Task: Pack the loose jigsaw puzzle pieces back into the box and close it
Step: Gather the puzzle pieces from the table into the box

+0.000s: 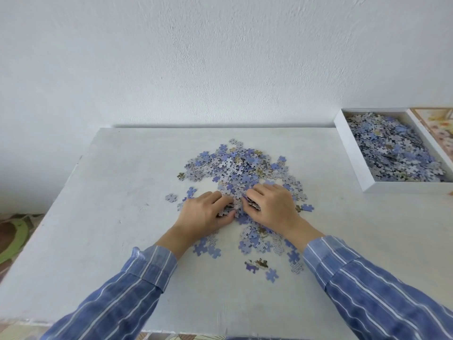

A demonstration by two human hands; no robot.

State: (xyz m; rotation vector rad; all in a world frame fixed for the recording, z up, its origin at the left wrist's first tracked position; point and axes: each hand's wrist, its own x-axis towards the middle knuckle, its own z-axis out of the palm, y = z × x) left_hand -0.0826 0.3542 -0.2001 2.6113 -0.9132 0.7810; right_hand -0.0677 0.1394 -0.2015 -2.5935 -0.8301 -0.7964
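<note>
Over the white surface (110,180), my left grip (204,213) and right grip (273,207) curled around loose puzzle pieces (235,165), box (354,155) of pieces at right

You have two hands in view, a left hand (204,213) and a right hand (273,204), and two blue white-striped sleeves (137,285). You see one white rectangular tabletop (117,192), one shallow white cardboard box (404,186) and one flower-printed panel (438,128). The loose blue and grey jigsaw pieces (240,165) form one heap, too many to count.
</note>
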